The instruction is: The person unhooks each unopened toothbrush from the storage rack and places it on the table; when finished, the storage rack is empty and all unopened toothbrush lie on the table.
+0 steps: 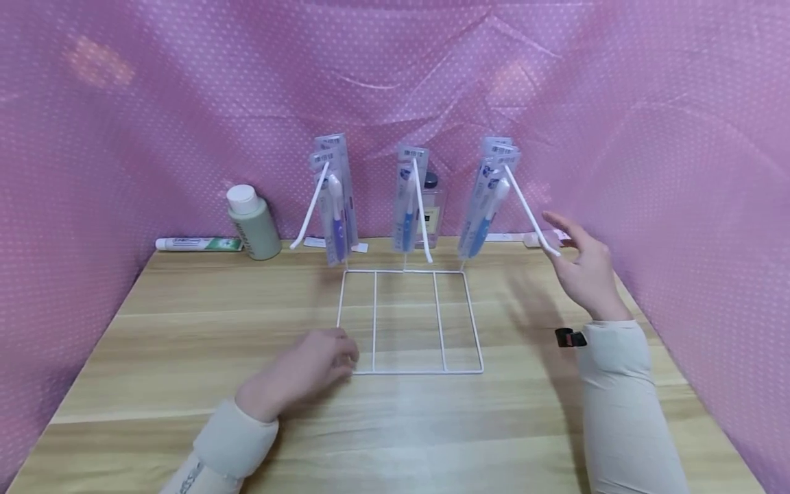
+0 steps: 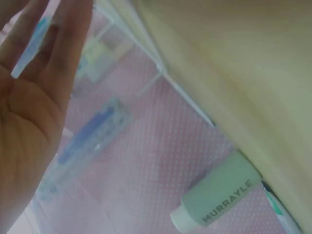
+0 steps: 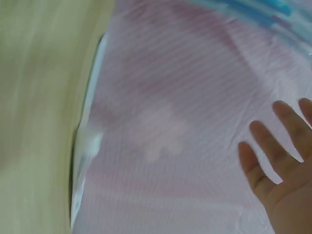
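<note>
Wooden table (image 1: 185,357), white wire rack (image 1: 410,322); both hands' grip loose, empty.

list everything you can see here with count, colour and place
wire rack: 1, white, flat base at table centre, three hooks rising at its back
toothbrush packs: several, clear with blue or purple brushes, hanging on the three hooks
bottle: 1, pale green with white cap, back left of table
toothpaste tube: 1, white and green, lying left of the bottle
glass bottle: 1, clear with dark cap, behind the middle hook
table: 1, light wood
backdrop: 1, pink dotted cloth, all round
left hand: 1, at the rack's front left corner
right hand: 1, open, raised beside the right hook
</note>
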`<control>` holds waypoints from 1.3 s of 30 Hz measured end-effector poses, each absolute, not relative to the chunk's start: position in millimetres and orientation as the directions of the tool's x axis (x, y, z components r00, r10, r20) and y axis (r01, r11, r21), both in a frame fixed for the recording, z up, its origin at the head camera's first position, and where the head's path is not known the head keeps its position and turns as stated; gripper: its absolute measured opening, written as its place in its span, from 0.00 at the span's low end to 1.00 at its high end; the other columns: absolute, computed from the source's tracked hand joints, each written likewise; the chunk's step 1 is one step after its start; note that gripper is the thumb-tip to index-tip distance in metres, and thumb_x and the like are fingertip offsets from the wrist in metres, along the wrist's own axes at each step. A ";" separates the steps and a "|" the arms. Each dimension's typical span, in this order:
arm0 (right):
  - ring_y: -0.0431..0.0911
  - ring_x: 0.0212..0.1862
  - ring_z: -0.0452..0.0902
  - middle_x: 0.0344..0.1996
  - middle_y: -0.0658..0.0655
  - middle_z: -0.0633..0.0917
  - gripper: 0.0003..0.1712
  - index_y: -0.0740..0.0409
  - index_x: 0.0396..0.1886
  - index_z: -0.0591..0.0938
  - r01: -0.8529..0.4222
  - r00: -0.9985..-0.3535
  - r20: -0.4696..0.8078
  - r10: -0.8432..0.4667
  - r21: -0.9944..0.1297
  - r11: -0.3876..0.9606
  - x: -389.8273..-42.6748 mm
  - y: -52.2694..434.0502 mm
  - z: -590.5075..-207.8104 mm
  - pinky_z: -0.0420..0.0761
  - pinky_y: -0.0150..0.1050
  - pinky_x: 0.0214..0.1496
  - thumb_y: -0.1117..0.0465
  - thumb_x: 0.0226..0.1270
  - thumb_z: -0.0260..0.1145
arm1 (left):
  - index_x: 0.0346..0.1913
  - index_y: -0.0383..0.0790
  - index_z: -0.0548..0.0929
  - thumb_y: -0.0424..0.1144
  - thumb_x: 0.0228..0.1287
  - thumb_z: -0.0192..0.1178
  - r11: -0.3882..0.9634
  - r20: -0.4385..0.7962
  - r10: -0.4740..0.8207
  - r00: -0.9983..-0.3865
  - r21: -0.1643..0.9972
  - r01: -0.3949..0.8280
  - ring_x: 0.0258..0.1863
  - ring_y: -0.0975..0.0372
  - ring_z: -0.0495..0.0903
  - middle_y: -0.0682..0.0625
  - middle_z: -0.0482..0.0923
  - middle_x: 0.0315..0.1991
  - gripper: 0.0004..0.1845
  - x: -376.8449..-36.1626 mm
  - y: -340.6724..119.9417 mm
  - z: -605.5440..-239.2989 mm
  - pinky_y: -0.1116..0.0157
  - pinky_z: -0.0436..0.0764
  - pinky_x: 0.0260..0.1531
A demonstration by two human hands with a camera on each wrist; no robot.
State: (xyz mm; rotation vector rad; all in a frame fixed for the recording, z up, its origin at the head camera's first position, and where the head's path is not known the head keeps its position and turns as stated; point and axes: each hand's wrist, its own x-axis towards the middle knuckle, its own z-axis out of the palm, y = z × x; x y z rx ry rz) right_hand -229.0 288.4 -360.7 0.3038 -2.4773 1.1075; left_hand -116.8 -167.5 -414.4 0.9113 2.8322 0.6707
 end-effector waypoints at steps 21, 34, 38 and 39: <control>0.48 0.42 0.84 0.40 0.58 0.89 0.09 0.64 0.49 0.85 -0.375 -0.899 0.439 -0.006 -0.776 -0.507 -271.7 240.6 -282.4 0.83 0.35 0.41 0.68 0.71 0.71 | 0.30 0.45 0.88 0.21 0.61 0.64 0.803 0.073 0.477 -0.876 0.370 0.468 0.32 0.65 0.83 0.54 0.86 0.30 0.13 -103.1 -165.6 -429.9 0.64 0.86 0.35; 0.43 0.39 0.85 0.35 0.54 0.89 0.08 0.62 0.45 0.87 -0.353 -0.924 0.382 0.005 -0.849 -0.395 -281.2 223.1 -278.1 0.84 0.32 0.43 0.69 0.68 0.74 | 0.26 0.45 0.85 0.17 0.50 0.63 0.797 0.123 0.506 -0.854 0.312 0.517 0.27 0.66 0.78 0.55 0.82 0.26 0.16 -103.4 -157.3 -434.1 0.66 0.81 0.29; 0.42 0.38 0.84 0.36 0.53 0.89 0.08 0.61 0.45 0.87 -0.357 -0.923 0.385 -0.003 -0.858 -0.369 -280.5 219.9 -277.1 0.84 0.31 0.44 0.70 0.67 0.74 | 0.26 0.45 0.85 0.16 0.48 0.62 0.792 0.133 0.513 -0.848 0.306 0.528 0.27 0.66 0.78 0.56 0.81 0.25 0.17 -102.7 -158.4 -434.2 0.67 0.80 0.28; 0.42 0.39 0.84 0.36 0.53 0.88 0.08 0.61 0.45 0.87 -0.354 -0.924 0.383 -0.008 -0.862 -0.363 -280.1 219.5 -276.9 0.85 0.31 0.45 0.70 0.67 0.74 | 0.26 0.45 0.85 0.16 0.49 0.62 0.791 0.131 0.514 -0.848 0.311 0.527 0.27 0.67 0.78 0.56 0.82 0.26 0.17 -102.4 -158.6 -433.9 0.67 0.81 0.28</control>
